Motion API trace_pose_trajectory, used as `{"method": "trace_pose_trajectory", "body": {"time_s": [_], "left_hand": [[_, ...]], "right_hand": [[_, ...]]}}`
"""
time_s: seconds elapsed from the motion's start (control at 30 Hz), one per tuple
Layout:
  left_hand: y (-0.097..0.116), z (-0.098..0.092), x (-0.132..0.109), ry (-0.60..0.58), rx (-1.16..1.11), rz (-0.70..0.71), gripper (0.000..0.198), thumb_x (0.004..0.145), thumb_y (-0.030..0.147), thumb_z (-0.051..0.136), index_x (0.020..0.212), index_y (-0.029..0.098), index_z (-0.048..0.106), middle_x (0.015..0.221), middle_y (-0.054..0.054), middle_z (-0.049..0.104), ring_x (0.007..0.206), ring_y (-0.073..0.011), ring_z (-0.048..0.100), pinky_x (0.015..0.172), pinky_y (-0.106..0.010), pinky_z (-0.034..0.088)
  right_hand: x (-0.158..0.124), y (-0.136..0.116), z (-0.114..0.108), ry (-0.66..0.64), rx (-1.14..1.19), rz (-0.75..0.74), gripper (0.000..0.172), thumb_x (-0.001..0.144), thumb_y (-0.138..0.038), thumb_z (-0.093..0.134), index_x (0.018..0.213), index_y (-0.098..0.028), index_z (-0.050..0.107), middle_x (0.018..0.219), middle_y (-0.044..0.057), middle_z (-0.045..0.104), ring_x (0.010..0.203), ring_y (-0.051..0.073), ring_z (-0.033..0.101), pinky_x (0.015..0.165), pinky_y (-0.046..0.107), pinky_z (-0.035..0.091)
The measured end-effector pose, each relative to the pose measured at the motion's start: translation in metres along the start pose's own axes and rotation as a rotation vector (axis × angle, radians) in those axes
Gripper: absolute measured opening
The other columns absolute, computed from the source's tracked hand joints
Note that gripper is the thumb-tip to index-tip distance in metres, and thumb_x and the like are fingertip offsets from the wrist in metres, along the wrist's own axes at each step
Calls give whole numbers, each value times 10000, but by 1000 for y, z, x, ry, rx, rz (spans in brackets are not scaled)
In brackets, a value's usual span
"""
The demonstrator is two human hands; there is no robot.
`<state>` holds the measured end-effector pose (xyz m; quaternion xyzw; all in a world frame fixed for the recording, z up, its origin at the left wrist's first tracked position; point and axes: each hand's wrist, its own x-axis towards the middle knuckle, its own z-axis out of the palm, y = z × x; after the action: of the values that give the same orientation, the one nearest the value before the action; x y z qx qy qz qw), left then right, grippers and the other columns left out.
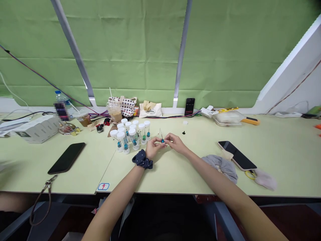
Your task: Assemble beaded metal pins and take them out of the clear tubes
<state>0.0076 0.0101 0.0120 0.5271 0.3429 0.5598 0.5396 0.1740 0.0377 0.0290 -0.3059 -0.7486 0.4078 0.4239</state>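
My left hand and my right hand meet over the pale green table, fingers pinched together on a small blue bead with a thin pin sticking up from it. A dark scrunchie sits on my left wrist. Just left of my hands stands a cluster of several clear vials with white caps, each with a blue bead inside. A tiny dark piece and a white cap lie beyond my right hand.
A black phone with a lanyard lies at the left. A second phone, grey cloth and a yellow ring lie at the right. Cups, a patterned bag, boxes, cables and a standing phone line the back edge.
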Motion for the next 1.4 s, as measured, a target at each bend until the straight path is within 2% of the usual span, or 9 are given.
{"method": "trace_pose_trajectory", "body": {"time_s": [0.2,0.5,0.77,0.97,1.13,1.4], "left_hand": [[-2,-1,-1,-11,55,21,427,608,381,807,831,144,530,705,-28,690,641,-192,692,633,-329,568],[-1,-1,-1,-4,81,32,403,626,364,796,830,146,524,706,-31,685,644,-182,687,631,-306,560],[-4,-2,-1,-5,109,39,389,639,366,788,832,145,532,722,-34,682,644,-183,684,637,-325,567],[-6,-3,-1,-4,140,41,380,639,374,782,829,147,543,716,-26,674,635,-184,680,636,-338,572],[-6,-2,0,2,158,36,375,633,366,785,815,145,542,682,-26,665,623,-187,677,618,-327,564],[-7,-3,-1,5,170,32,358,652,349,770,832,144,538,709,-34,674,619,-175,673,611,-312,559]], "right_hand": [[0,3,0,-39,140,60,316,777,-474,635,835,-173,556,711,11,583,547,109,514,417,212,406],[1,3,-2,-76,206,71,307,767,-457,658,832,-168,573,723,5,590,519,98,515,438,231,439],[1,0,-5,-97,96,55,255,791,-417,615,854,-172,586,773,14,585,569,105,514,447,227,450],[1,1,-7,-104,-35,45,201,807,-373,572,843,-175,581,718,4,578,515,91,470,424,211,392],[1,-3,-7,-90,-136,3,155,809,-326,554,818,-174,587,704,15,598,563,110,501,483,222,400],[-1,2,-8,-107,-161,-13,140,828,-302,523,858,-180,584,731,17,617,606,122,531,534,233,413]]}}
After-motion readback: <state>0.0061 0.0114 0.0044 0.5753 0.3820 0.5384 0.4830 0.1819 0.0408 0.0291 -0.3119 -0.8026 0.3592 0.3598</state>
